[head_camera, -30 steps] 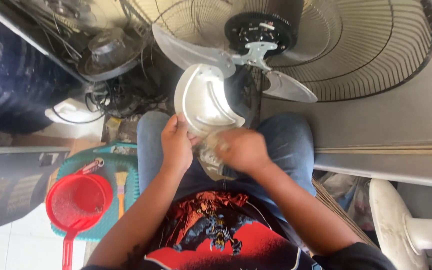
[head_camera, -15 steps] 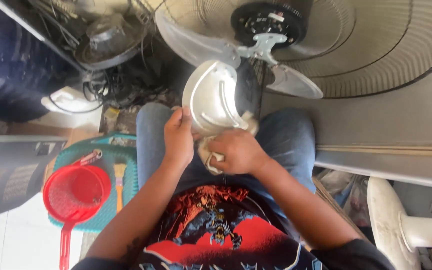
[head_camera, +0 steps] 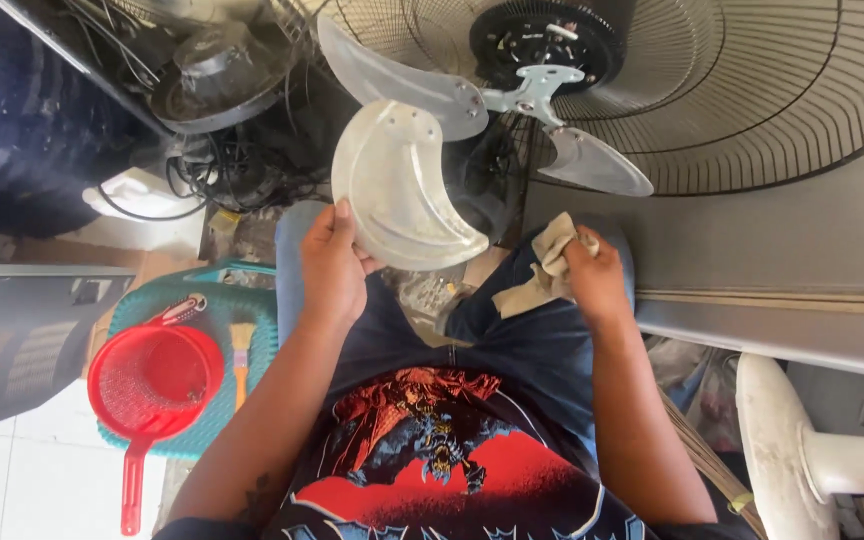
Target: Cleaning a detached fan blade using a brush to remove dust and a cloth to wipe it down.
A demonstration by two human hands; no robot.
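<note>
Translucent fan blade (head_camera: 402, 190) in left hand (head_camera: 332, 265)

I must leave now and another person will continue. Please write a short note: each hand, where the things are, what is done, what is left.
Left hand: holds the loose fan blade by its lower edge, raised over the lap.
Right hand: grips a beige rag over the right knee, apart from the blade.
Fan: grille open, two blades on the hub.
Brush and red strainer: on the teal stool, at the left.
Done: one blade is off the fan.
Left: cannot tell how clean it is; the two mounted blades look untouched.
</note>
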